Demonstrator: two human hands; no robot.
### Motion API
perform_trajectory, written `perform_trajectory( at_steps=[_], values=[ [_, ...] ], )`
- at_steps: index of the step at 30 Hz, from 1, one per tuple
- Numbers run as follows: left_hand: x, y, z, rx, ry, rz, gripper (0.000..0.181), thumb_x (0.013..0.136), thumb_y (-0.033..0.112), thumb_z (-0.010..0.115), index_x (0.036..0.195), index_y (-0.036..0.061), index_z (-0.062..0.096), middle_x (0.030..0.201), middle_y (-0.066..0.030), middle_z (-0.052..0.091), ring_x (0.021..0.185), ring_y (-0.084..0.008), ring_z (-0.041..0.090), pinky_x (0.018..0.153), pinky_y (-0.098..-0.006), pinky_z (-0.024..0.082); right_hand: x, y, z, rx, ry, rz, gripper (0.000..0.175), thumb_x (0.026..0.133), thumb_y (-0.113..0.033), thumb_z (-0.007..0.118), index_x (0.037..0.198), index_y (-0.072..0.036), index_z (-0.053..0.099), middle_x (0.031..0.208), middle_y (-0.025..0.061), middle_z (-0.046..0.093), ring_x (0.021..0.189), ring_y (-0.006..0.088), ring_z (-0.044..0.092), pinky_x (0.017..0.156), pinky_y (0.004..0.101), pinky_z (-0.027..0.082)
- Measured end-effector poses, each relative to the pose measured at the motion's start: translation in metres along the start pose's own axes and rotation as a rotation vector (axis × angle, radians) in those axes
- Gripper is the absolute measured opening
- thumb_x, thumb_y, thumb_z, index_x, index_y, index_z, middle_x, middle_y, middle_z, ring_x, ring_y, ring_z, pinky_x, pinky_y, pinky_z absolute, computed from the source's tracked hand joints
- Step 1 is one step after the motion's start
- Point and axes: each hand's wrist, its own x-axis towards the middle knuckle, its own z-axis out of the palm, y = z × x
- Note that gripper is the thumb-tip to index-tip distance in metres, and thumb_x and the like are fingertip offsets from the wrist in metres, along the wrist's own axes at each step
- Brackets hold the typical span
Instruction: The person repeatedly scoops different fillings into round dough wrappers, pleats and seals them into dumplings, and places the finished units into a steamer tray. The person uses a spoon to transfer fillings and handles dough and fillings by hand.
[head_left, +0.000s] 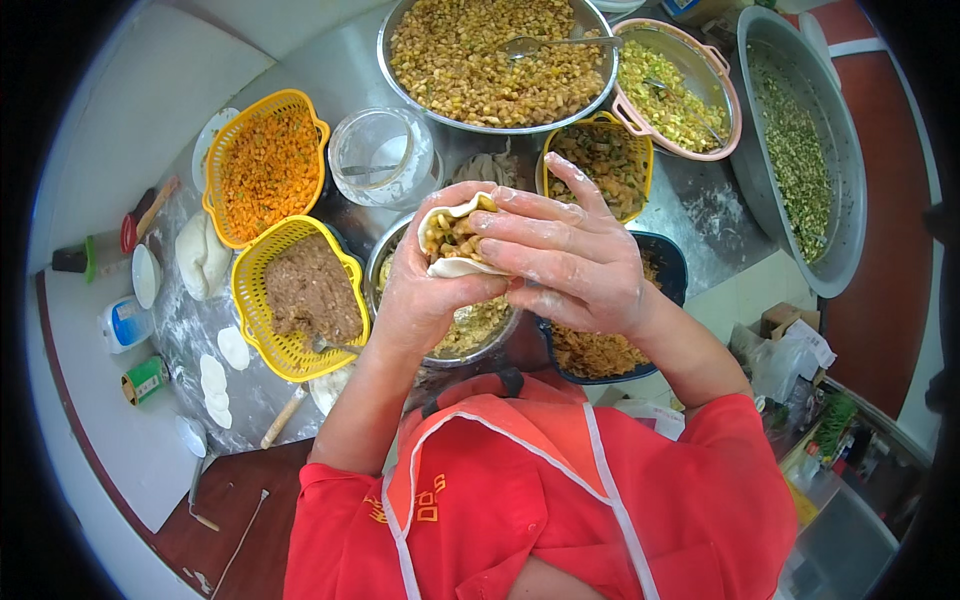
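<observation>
My left hand (420, 292), dusted with flour, cups a round dough wrapper (454, 267) with chunky brown-yellow filling (452, 238) inside. The wrapper's edge stands up around the filling. My right hand (570, 251) lies over the right side of the wrapper, its fingers resting on the filling and dough; its index finger is raised. What its fingertips and thumb grip is partly hidden. Beneath both hands is a steel bowl (511, 330) of pale yellowish filling. To the left, a yellow basket (247, 300) holds brown minced filling with a utensil in it.
A large steel colander (384, 52), a pink basket (731, 97) and a big grey basin (844, 172) hold fillings. An orange filling (271, 176) fills another yellow basket, near a glass jar (382, 161). Dough (202, 255), flat wrappers (234, 348) and a rolling pin (283, 417) lie left.
</observation>
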Motion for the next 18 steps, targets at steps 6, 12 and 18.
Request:
perform_trajectory(
  at_steps=[6, 12, 18],
  values=[
    [-0.002, -0.002, -0.004, 0.112, -0.043, -0.019, 0.074, 0.062, 0.0, 0.077, 0.13, 0.0053, 0.049, 0.124, -0.006, 0.057, 0.11, -0.0155, 0.057, 0.096, -0.0302, 0.046, 0.002, -0.001, 0.0, 0.0, -0.06, -0.033, 0.03, 0.08, -0.02, 0.073, 0.108, -0.013, 0.069, 0.112, 0.0015, 0.069, 0.111, 0.0203, 0.064, 0.11, 0.0547, 0.031],
    [-0.006, -0.007, 0.003, -0.056, 0.038, -0.107, 0.071, 0.063, -0.005, 0.075, 0.129, 0.0051, 0.05, 0.119, -0.007, 0.059, 0.108, -0.0177, 0.059, 0.09, -0.0317, 0.053, 0.0, 0.002, -0.009, 0.119, -0.048, 0.035, 0.023, 0.082, -0.016, 0.072, 0.105, -0.013, 0.07, 0.108, 0.0014, 0.07, 0.105, 0.0179, 0.066, 0.11, 0.0543, 0.032],
    [-0.006, -0.008, 0.006, -0.025, 0.0, -0.098, 0.071, 0.066, -0.006, 0.072, 0.132, 0.005, 0.047, 0.119, -0.0087, 0.058, 0.108, -0.0212, 0.061, 0.082, -0.036, 0.059, -0.003, 0.001, -0.019, 0.179, -0.06, 0.075, 0.022, 0.082, -0.009, 0.069, 0.104, -0.01, 0.07, 0.107, 0.0044, 0.071, 0.1, 0.0207, 0.067, 0.108, 0.0527, 0.034]
  ],
)
